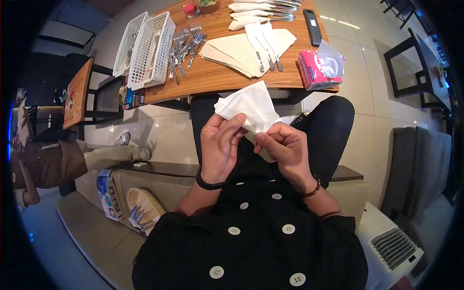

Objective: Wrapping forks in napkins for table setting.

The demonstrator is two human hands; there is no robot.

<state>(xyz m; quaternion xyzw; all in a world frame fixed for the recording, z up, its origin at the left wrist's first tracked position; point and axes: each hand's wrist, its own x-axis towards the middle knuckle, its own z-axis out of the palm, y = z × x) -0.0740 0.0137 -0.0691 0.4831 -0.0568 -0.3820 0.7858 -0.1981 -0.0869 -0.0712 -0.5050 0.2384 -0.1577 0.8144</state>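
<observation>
Above my lap, a white paper tissue (253, 103) is held between both hands. My left hand (221, 145) pinches its lower left edge with thumb and fingers. The lower right corner is gripped by my right hand (284, 145). Beyond them on the wooden table (152, 95) lie cream paper napkins (232, 49), with several pieces of cutlery partly wrapped in white tissue (266, 47) on top. Farther back is a row of cutlery rolled in napkins (253, 14). A loose heap of forks and spoons (186, 45) rests to the left.
Two white perforated plastic baskets (152, 50) hold cutlery at the table's left. A pink tissue pack (319, 70) stands at the right corner, near a black phone-like device (312, 27). A wicker basket (145, 203) of wrapped cutlery sits on the bench. Another person (54, 163) is at the left.
</observation>
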